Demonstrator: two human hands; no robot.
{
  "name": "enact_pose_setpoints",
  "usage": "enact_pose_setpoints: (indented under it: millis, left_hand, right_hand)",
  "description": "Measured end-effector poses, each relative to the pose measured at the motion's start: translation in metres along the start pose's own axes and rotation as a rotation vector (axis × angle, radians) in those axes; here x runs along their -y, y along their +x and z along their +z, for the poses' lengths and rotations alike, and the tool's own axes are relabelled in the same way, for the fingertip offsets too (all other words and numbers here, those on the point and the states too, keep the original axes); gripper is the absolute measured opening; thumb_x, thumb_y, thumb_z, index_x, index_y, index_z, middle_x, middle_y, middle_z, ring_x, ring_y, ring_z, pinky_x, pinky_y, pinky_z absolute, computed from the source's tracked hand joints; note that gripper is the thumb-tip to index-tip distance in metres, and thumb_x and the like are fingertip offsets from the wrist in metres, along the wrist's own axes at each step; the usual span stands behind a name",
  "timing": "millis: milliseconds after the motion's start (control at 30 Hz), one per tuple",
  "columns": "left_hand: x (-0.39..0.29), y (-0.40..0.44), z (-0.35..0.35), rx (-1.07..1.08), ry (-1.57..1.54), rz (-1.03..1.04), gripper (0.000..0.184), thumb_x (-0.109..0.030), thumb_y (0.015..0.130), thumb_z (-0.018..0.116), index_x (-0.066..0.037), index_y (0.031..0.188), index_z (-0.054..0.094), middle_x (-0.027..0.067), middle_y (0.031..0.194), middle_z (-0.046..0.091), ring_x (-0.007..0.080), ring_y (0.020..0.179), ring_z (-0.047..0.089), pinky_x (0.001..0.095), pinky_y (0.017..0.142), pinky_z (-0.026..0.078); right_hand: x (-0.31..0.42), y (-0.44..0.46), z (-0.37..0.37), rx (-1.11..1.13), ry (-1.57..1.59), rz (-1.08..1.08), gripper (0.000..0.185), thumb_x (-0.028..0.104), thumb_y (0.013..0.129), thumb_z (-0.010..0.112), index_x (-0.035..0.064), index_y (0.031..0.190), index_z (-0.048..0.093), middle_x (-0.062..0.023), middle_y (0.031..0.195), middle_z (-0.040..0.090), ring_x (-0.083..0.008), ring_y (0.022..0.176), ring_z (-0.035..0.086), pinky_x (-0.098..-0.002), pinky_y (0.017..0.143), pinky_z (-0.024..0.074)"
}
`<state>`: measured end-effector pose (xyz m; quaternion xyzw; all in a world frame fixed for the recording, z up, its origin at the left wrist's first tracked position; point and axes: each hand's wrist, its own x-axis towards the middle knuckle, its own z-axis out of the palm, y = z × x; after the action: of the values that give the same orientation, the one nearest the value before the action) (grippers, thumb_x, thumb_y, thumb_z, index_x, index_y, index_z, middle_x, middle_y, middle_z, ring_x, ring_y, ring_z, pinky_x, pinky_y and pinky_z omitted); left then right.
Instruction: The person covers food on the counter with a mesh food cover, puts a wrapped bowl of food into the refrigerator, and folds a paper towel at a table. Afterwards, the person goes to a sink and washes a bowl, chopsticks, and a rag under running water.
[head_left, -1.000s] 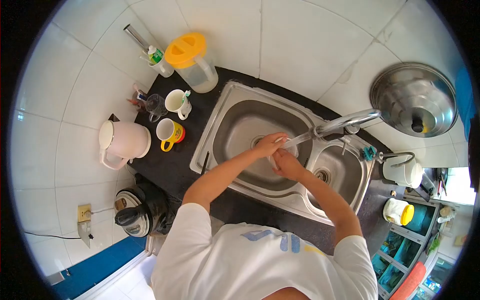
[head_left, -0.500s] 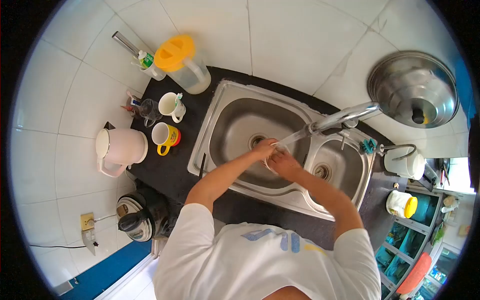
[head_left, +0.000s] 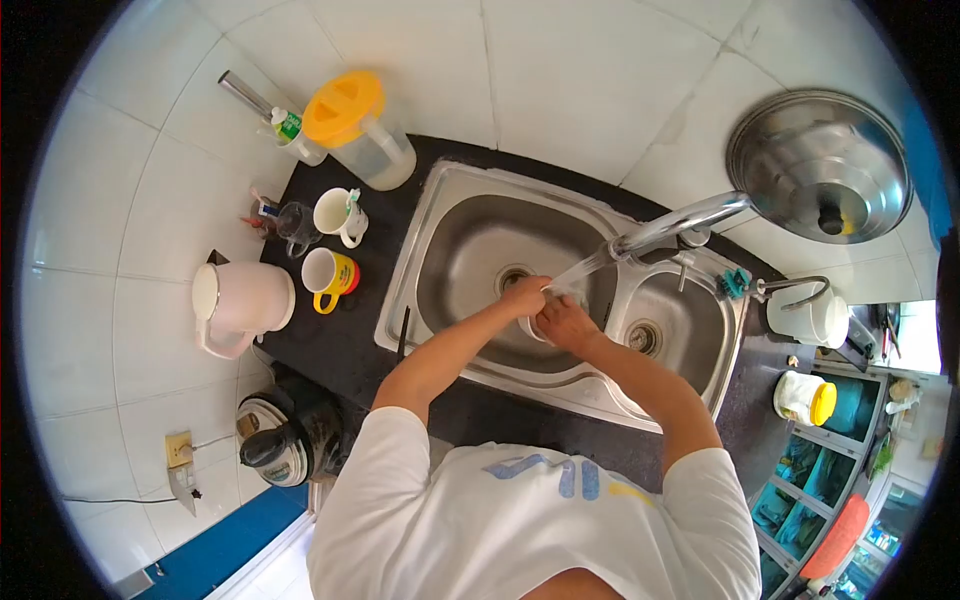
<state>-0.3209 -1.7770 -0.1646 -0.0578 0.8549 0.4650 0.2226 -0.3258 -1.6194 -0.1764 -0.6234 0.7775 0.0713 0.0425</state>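
Over the large left basin of the steel sink (head_left: 470, 250), both hands meet under running water (head_left: 582, 270) from the faucet (head_left: 680, 222). My left hand (head_left: 524, 297) is closed on the left side of a small pale, round-rimmed vessel (head_left: 531, 328). My right hand (head_left: 566, 325) is on the same vessel's right side, its fingers bent at the rim. The hands cover most of the vessel, so its exact kind cannot be made out.
Left of the sink stand a yellow mug (head_left: 331, 280), a white mug (head_left: 340, 217), a yellow-lidded pitcher (head_left: 362, 130) and a pink kettle (head_left: 245, 308). A rice cooker (head_left: 287, 440) is lower left. A steel lid (head_left: 820, 165) hangs at right, above a yellow-lidded jar (head_left: 803, 399).
The vessel has tilted, so less of its rim shows between the hands. Water now splashes more widely over them. Both hands stay in nearly the same place; the view shifts slightly.
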Motion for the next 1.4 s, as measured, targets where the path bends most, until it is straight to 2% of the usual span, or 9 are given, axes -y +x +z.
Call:
enact_pose_setpoints:
  millis: [133,433,533,633,767,867,967,1067,1400]
  left_hand:
    - [-0.027,-0.003,-0.014,0.112,0.110,0.003,0.033,-0.013,0.077,0.045,-0.012,0.108,0.057,0.0172,0.103,0.059,0.0343,0.096,0.055,0.0393,0.077,0.044]
    - [-0.034,-0.012,-0.004,-0.183,0.182,0.045,0.052,-0.003,0.071,0.047,-0.010,0.121,0.033,0.0256,0.089,0.058,0.0413,0.086,0.056,0.0468,0.072,0.043]
    - [-0.046,-0.015,-0.009,-0.215,0.171,0.101,0.054,-0.003,0.070,0.047,-0.009,0.122,0.032,0.0257,0.090,0.058,0.0422,0.085,0.055,0.0469,0.073,0.043]
    - [-0.041,-0.005,0.000,-0.373,0.234,0.194,0.049,-0.004,0.070,0.049,-0.006,0.117,0.035,0.0239,0.090,0.058,0.0400,0.082,0.056,0.0464,0.070,0.044]
    - [-0.053,-0.002,-0.009,-0.325,0.411,0.052,0.046,-0.008,0.071,0.051,-0.003,0.114,0.038,0.0246,0.102,0.055,0.0373,0.086,0.058,0.0428,0.070,0.046]
    - [-0.020,0.017,-0.005,-0.168,0.182,-0.249,0.047,-0.012,0.073,0.048,-0.007,0.119,0.039,0.0219,0.106,0.054,0.0385,0.091,0.057,0.0471,0.071,0.048]
    - [-0.001,0.008,-0.007,0.069,-0.604,-0.499,0.050,-0.008,0.069,0.047,-0.007,0.119,0.040,0.0174,0.105,0.054,0.0362,0.092,0.057,0.0474,0.062,0.052]
    - [-0.019,-0.016,-0.015,0.118,-0.706,-0.574,0.053,-0.006,0.067,0.044,-0.008,0.119,0.041,0.0132,0.102,0.053,0.0340,0.088,0.057,0.0463,0.057,0.054]
    - [-0.022,-0.031,-0.019,-0.112,-0.333,-0.072,0.051,0.000,0.070,0.042,-0.008,0.120,0.042,0.0125,0.103,0.054,0.0277,0.090,0.056,0.0397,0.063,0.050]
  right_hand:
    - [-0.008,-0.005,-0.009,-0.045,-0.310,-0.041,0.032,0.022,0.080,0.048,0.0114,0.109,0.054,-0.0051,0.108,0.055,-0.0203,0.106,0.047,-0.0382,0.087,0.0305]
    - [-0.004,0.014,-0.053,0.361,0.715,0.483,0.044,0.024,0.062,0.069,0.0038,0.100,0.057,-0.0115,0.092,0.060,-0.0248,0.092,0.056,-0.0337,0.082,0.0432]
    - [-0.022,0.003,-0.023,0.089,1.391,0.481,0.049,0.020,0.059,0.076,-0.0004,0.100,0.057,-0.0094,0.091,0.062,-0.0189,0.084,0.059,-0.0309,0.076,0.0459]
    - [-0.030,-0.015,-0.036,-0.067,1.438,0.427,0.046,0.015,0.061,0.077,0.0000,0.100,0.057,-0.0063,0.091,0.062,-0.0147,0.084,0.058,-0.0285,0.073,0.0459]
    - [-0.027,-0.068,-0.029,-0.491,1.788,0.877,0.036,0.013,0.067,0.073,0.0020,0.097,0.057,-0.0045,0.086,0.062,-0.0134,0.073,0.059,-0.0268,0.068,0.0461]
    - [-0.044,-0.114,-0.031,-0.740,1.905,1.079,0.027,0.006,0.071,0.068,0.0034,0.095,0.057,-0.0025,0.084,0.061,-0.0113,0.071,0.057,-0.0260,0.065,0.0455]
    - [-0.063,-0.137,-0.047,-0.858,1.926,1.151,0.025,0.004,0.070,0.067,0.0043,0.093,0.056,-0.0023,0.081,0.060,-0.0124,0.070,0.056,-0.0260,0.064,0.0452]
    - [-0.074,-0.141,-0.055,-0.911,1.925,1.149,0.024,0.004,0.070,0.066,0.0044,0.091,0.055,-0.0025,0.079,0.059,-0.0130,0.071,0.057,-0.0260,0.064,0.0450]
    - [-0.105,-0.147,-0.075,-0.955,1.974,1.000,0.024,0.006,0.074,0.063,0.0035,0.097,0.055,-0.0047,0.088,0.060,-0.0148,0.077,0.060,-0.0273,0.065,0.0488]
